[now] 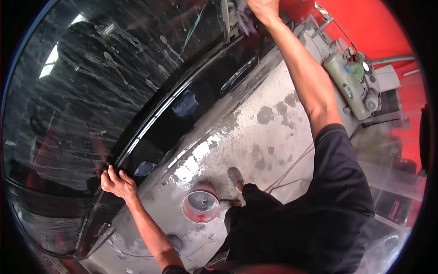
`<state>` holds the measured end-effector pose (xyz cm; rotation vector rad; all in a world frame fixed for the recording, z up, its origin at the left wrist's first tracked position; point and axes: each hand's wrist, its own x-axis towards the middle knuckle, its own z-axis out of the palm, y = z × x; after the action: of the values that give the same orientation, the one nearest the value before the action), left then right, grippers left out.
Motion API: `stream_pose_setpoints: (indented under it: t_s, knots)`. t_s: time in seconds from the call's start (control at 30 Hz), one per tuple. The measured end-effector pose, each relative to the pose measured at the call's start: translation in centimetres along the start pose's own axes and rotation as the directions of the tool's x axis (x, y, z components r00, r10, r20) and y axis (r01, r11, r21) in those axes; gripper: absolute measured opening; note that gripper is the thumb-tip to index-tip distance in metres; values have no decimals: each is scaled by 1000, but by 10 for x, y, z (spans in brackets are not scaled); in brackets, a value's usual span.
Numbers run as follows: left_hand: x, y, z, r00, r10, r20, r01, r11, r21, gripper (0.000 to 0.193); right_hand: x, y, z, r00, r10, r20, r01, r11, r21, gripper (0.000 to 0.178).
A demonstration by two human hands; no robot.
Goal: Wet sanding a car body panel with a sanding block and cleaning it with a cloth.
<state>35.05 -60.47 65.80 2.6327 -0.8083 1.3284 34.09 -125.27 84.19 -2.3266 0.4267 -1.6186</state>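
Note:
My left hand [118, 183] rests on the dark car [155, 132] at the left, its fingers apart on the edge below the window glass [114, 77]. Pale runs and streaks mark that glass. Far up at the top edge, my right hand [264, 10] is closed on a purplish-grey cloth [247, 20] against the car's bodywork. The picture's edge cuts off part of this hand and of the cloth. Dull, bare-looking patches show on the glossy black side panel between my hands.
A bucket [200, 206] of greyish liquid stands on the wet concrete floor [251, 132], close to my shoe [235, 177]. Thin hoses or cables [292, 168] cross the floor. To the far right, a green air compressor [349, 86] stands before a red wall [383, 27].

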Motion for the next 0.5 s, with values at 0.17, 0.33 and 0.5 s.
stream_pose_setpoints:
  t_s: [0.17,0.33,0.5]
  knots:
    - [10,7,7,999,-14,-44,12,999,-33,43,-47,60,17,990,4,-143,-13,998,-65,15]
    - [7,5,5,999,-35,0,35,999,-15,43,-58,56,11,995,97,-13,-98,987,-129,18]
    - [7,4,5,1000,-25,-8,25,1000,-6,42,-5,7,10,972,-234,-39,235,971,46,15]
